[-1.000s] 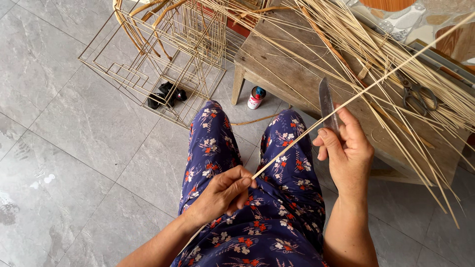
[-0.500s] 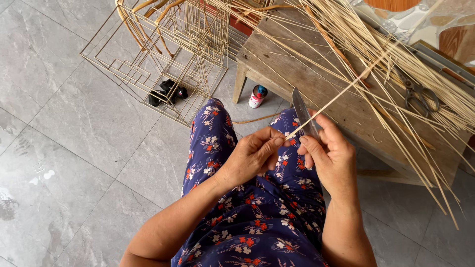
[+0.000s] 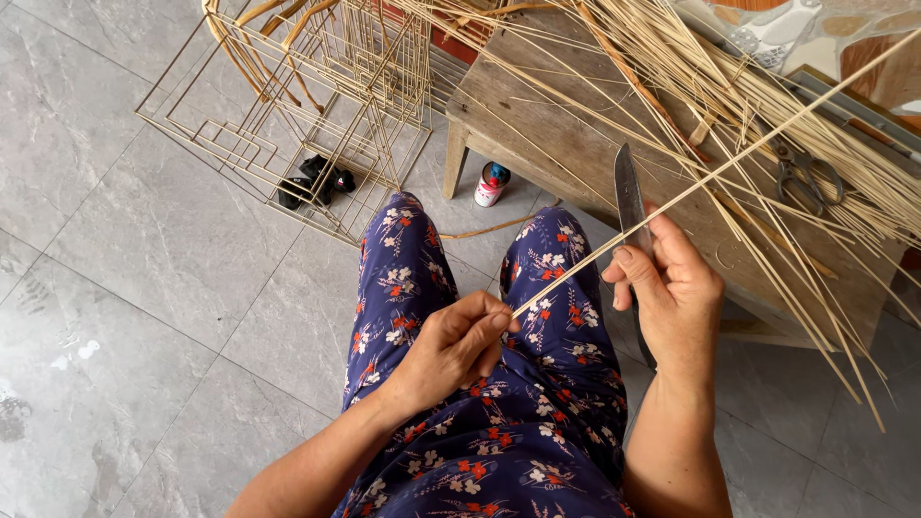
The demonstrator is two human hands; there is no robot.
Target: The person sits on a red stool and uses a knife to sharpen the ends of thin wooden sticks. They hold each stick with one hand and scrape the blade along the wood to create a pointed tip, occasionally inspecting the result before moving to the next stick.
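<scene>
**Over the lap: splint pinched, knife gripped**

Low centre of frame, the left hand (image 3: 451,347) sat above the floral-trousered lap (image 3: 499,422), thumb and fingertips pressed together on the near end of one thin bamboo splint (image 3: 672,197). That splint ran up and to the right in a straight line, crossing the frame toward the upper right corner, above the wooden desk (image 3: 576,144).

Right of centre, the right hand (image 3: 672,293) was curled around the handle of a knife (image 3: 628,197). Blade pointed up, flat and grey, standing just left of the fingers. The splint passed across the blade near the top of this hand, with the thumb lying beside it; whether blade edge and splint actually touched could not be told.

On the desk, upper right: a loose heap of bamboo splints (image 3: 767,105), fanned out and overhanging the near edge. A pair of scissors (image 3: 806,177) lay among them, partly covered.

Upper left, on the grey tiled floor (image 3: 125,288): a square frame of thin bamboo bars (image 3: 307,105), open-sided, with curved strips rising from it. A small black object (image 3: 312,180) lay beside its lower edge, kind unclear. A small bottle with a red cap (image 3: 492,184) stood on the floor by the desk leg (image 3: 457,158).
</scene>
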